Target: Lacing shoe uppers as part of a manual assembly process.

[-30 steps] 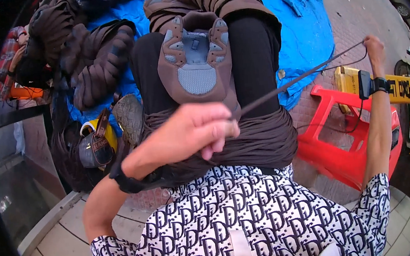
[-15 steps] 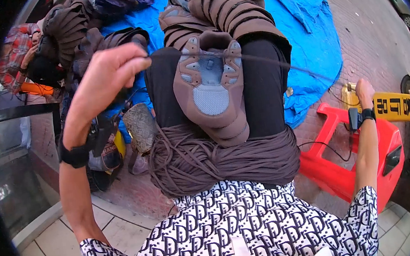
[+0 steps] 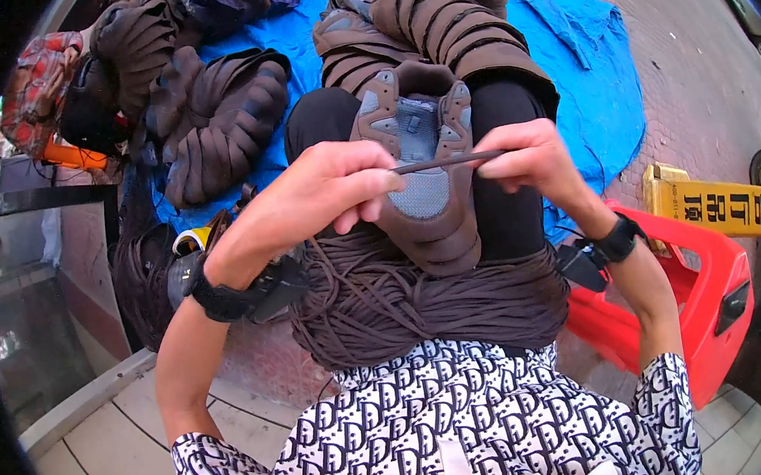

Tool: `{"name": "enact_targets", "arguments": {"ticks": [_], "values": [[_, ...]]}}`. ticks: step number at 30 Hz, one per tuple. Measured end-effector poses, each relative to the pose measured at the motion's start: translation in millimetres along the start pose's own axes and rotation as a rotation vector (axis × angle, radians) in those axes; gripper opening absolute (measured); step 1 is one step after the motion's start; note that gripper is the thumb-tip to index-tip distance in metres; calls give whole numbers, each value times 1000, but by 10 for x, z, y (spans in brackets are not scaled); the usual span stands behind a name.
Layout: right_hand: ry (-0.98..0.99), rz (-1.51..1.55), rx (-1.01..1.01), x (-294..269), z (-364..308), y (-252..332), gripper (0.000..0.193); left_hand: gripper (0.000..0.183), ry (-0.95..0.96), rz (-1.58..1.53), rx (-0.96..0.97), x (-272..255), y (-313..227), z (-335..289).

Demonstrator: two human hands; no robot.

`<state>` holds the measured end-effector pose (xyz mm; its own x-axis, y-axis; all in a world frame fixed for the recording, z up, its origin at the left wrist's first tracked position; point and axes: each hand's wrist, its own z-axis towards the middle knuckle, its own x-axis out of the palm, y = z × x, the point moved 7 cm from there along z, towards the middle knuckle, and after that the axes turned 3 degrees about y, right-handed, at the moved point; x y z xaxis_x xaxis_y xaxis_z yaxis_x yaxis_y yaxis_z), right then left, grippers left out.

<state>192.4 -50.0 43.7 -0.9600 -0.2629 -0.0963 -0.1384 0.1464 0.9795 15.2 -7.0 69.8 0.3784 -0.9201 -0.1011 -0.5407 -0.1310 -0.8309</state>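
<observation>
Between my two hands a dark brown shoelace (image 3: 447, 162) runs taut and short. My left hand (image 3: 339, 182) pinches it between thumb and fingers. On the other side my right hand (image 3: 529, 161) pinches it too. Below the lace, on my lap, lies a brown shoe upper (image 3: 436, 200) with a grey-blue mesh toe and tongue and open eyelet flaps; no lace shows in its holes. Another upper's toe peeks out under it. Across my thighs rests a thick bundle of brown laces (image 3: 423, 302).
Stacked brown shoe uppers (image 3: 462, 33) lie past my knees on a blue tarp (image 3: 601, 97). More uppers (image 3: 223, 124) are at the left, near a person in a red plaid shirt (image 3: 36, 87). At the right stand a red plastic object (image 3: 706, 289) and a yellow sign board (image 3: 725, 202).
My hands were spread wide with the lace stretched between them. Both have come inward over the shoe upper, the right one travelling left, and the lace span between them is now much shorter.
</observation>
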Motion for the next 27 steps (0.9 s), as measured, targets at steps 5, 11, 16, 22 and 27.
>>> {"name": "enact_targets", "arguments": {"ticks": [5, 11, 16, 22, 27], "values": [[-75, -46, 109, -276, -148, -365, 16, 19, -64, 1, -26, -27, 260, 2], [-125, -764, -541, 208, -132, 300, 50, 27, 34, 48, 16, 259, 117, 192], [-53, -234, -366, 354, 15, 273, 24, 30, 53, -146, 9, 347, 53, 234], [-179, -667, -652, 242, -55, 291, 6, 13, -398, 651, 630, 302, -302, 83], [-212, -525, -504, 299, 214, 22, 8, 31, -386, 1092, 617, 391, -82, 91]]}}
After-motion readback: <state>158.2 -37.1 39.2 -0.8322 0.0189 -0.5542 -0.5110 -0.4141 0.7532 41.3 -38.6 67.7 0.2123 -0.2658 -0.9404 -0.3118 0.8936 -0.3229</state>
